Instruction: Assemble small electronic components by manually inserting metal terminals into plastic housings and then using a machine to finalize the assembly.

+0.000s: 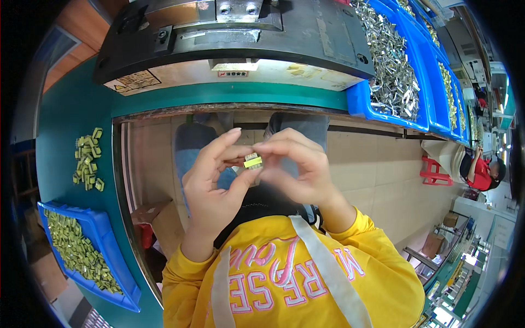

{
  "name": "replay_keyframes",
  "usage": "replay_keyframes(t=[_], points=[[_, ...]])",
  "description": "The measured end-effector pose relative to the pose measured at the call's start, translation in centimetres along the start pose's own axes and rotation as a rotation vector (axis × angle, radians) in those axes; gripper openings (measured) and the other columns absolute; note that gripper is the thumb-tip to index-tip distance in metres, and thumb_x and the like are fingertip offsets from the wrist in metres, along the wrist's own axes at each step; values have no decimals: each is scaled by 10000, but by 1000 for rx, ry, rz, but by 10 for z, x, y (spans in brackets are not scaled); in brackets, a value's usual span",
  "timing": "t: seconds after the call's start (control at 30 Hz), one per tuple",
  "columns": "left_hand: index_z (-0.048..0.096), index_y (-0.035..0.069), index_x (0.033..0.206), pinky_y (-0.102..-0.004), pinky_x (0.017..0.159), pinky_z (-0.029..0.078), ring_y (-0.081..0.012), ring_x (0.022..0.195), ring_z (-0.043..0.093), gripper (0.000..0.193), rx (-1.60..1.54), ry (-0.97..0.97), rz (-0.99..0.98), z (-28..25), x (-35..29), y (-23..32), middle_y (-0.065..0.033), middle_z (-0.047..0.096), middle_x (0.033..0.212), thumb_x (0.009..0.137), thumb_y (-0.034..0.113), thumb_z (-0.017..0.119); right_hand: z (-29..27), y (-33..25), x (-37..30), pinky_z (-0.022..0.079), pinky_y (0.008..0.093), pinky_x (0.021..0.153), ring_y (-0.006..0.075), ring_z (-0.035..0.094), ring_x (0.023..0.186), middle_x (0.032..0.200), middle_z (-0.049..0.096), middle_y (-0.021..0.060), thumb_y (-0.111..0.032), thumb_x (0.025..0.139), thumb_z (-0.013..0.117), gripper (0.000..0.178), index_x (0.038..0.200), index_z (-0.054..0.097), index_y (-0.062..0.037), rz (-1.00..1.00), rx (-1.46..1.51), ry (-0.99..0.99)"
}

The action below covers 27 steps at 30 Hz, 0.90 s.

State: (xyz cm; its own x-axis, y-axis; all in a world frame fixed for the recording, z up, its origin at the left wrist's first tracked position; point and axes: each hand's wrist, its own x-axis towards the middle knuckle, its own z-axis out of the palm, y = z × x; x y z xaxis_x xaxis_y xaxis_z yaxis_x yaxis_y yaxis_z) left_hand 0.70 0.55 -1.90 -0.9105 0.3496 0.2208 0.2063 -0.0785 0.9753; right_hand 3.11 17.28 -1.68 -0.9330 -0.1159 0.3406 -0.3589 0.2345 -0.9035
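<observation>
Green tabletop [60, 112] wraps round a gap here, coworker in red [481, 172] way off right. Left hand [216, 183] pinches a small yellow part [253, 163] above the gap; right hand [301, 167] is blurry right by it, can't tell its grip. Big black machine [306, 46] hogs the front, blue bin [112, 235] and loose yellowish pile [87, 158] left, metal bits [394, 68] right.

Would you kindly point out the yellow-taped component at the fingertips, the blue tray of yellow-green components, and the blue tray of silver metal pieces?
Yellow-taped component [253, 162]: head view, on its yellow tape.
Blue tray of yellow-green components [106, 246]: head view, right wall.
Blue tray of silver metal pieces [359, 99]: head view, left wall.
</observation>
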Motion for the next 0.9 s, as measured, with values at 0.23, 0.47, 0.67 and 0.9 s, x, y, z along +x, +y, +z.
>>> replay_keyframes(t=[0.23, 0.47, 0.67, 0.9], points=[[444, -13, 1188, -240, 715, 490, -128, 778, 600, 562, 23, 51, 40, 3, 1, -2, -121, 633, 878, 667, -135, 615, 1, 1, 1, 438, 230, 594, 148, 563, 647, 832, 579, 98, -20, 634, 724, 334, 946, 605, 10, -21, -33, -12], [376, -8, 1240, -247, 727, 487, -154, 815, 596, 593, -63, 29, -24, 3, 0, 4, -137, 571, 1014, 697, -156, 561, 3, -3, 1, 440, 235, 567, 150, 558, 669, 807, 564, 88, 2, 631, 714, 265, 879, 625, -17, -1, -70, 63], [381, -13, 1226, -263, 764, 468, -160, 863, 582, 531, -55, 121, -93, -1, -9, -7, -143, 549, 1041, 735, -117, 553, -1, -6, 13, 431, 242, 552, 158, 536, 654, 792, 547, 79, 25, 630, 682, 234, 852, 621, -19, -9, -128, 101], [464, -7, 1143, -215, 729, 450, -116, 814, 564, 366, 60, 74, -343, -20, -33, -82, -92, 599, 919, 790, -59, 545, -24, -27, 81, 347, 162, 525, 55, 442, 611, 765, 532, 35, 32, 687, 650, 154, 826, 596, -9, -185, -264, 356]])
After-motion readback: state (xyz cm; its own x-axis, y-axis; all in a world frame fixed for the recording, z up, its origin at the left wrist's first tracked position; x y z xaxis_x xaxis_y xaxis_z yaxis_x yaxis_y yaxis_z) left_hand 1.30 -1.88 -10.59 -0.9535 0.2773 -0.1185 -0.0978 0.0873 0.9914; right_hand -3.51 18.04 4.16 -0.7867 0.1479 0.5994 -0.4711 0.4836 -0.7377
